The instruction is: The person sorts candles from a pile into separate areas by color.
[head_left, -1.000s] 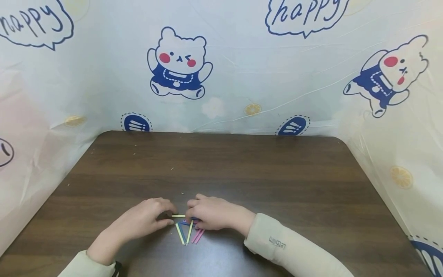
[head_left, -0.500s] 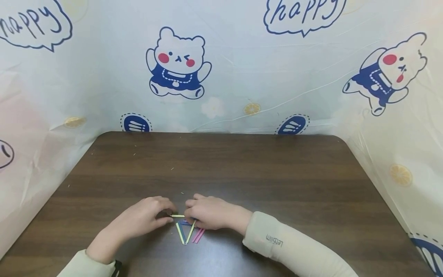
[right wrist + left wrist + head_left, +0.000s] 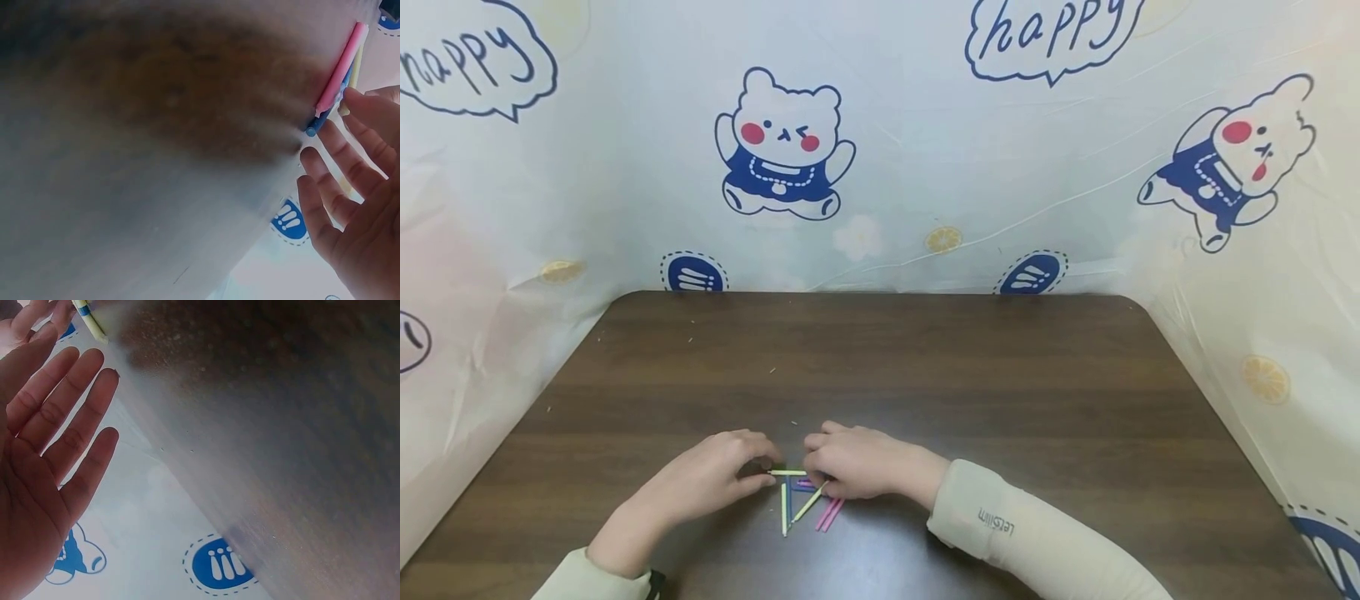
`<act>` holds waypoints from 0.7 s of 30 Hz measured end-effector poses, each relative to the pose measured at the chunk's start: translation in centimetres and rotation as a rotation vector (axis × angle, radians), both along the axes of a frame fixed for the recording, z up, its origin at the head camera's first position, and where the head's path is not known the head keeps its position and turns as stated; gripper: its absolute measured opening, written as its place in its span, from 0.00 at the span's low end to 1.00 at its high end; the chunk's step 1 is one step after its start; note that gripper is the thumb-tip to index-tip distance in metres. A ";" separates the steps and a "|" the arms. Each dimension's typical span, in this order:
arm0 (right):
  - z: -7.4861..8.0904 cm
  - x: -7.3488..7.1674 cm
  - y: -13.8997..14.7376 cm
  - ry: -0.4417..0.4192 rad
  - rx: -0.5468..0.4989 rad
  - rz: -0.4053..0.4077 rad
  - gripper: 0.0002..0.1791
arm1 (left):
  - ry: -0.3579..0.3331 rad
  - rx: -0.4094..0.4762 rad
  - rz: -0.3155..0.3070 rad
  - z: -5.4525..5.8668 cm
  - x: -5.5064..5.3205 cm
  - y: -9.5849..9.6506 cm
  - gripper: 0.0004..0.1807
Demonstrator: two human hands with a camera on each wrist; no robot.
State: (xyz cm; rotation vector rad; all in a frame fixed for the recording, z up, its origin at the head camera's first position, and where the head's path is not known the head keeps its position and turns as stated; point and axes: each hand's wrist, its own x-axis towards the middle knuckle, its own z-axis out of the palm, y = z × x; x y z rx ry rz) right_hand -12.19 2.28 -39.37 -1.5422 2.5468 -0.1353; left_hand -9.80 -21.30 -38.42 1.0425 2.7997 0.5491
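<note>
Short thin sticks in yellow, blue and pink lie between my hands on the dark wooden table. My left hand [image 3: 718, 471] has its fingers relaxed, beside the left end of a crosswise yellow stick [image 3: 787, 472]. In the left wrist view those fingers [image 3: 87, 419] are nearly straight. My right hand [image 3: 865, 460] covers part of the sticks and pinches the upper end of a slanted yellow stick [image 3: 807, 506] between thumb and finger. Another yellow stick [image 3: 784, 510] stands lengthwise to the left, a blue stick [image 3: 790, 498] beside it. A pink stick [image 3: 339, 72] shows in the right wrist view.
Two pink sticks [image 3: 829, 515] lie side by side just below my right hand. Tiny pale scraps [image 3: 794, 422] dot the brown table [image 3: 962, 367]. A printed cloth [image 3: 910, 167] hangs around its back and sides.
The slanted yellow stick leans further over, its lower end shifted left. The left yellow and blue sticks have swung to nearly lengthwise. Both hands stay almost in place.
</note>
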 end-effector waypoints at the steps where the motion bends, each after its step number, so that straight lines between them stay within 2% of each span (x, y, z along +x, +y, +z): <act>1: 0.1 0.0 0.0 0.000 0.000 -0.001 0.07 | 0.000 0.002 0.001 0.0 0.0 0.0 0.08; 21: 1.4 -0.8 2.7 -0.042 -0.041 -0.094 0.04 | -0.004 -0.007 0.016 -0.1 -0.3 0.2 0.07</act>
